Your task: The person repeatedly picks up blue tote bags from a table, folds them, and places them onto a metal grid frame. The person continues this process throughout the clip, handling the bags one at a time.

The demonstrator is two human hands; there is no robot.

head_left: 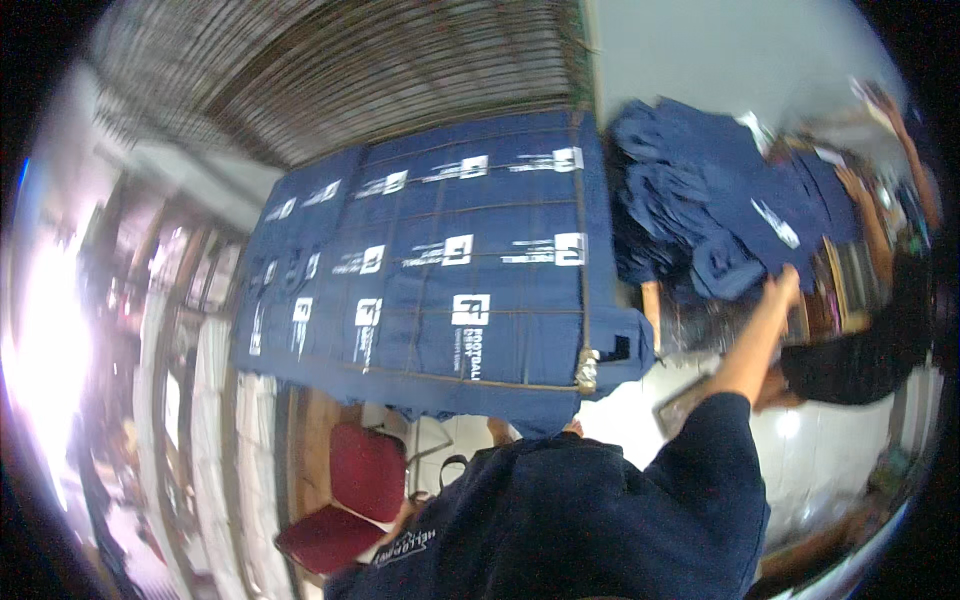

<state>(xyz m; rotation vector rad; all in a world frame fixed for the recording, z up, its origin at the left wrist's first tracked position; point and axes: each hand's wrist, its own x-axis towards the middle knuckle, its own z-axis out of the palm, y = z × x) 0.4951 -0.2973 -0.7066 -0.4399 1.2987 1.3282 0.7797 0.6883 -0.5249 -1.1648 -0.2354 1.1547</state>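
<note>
My right arm stretches out to the right, and my right hand is at the near edge of a navy T-shirt with a white print. The fingers look closed on the fabric, though they are small and blurred. The shirt lies on a heap of crumpled navy shirts. My left hand hangs low by my side near the red chair; its fingers are mostly hidden. In front of me, several navy shirt pieces with white prints lie spread over a wire-mesh drying rack.
More wire racks are stacked above the spread pieces. A red chair stands below the rack at left. At right, a co-worker's hand touches the shirt heap, with a dark-clothed person beside it. Shelving lines the left.
</note>
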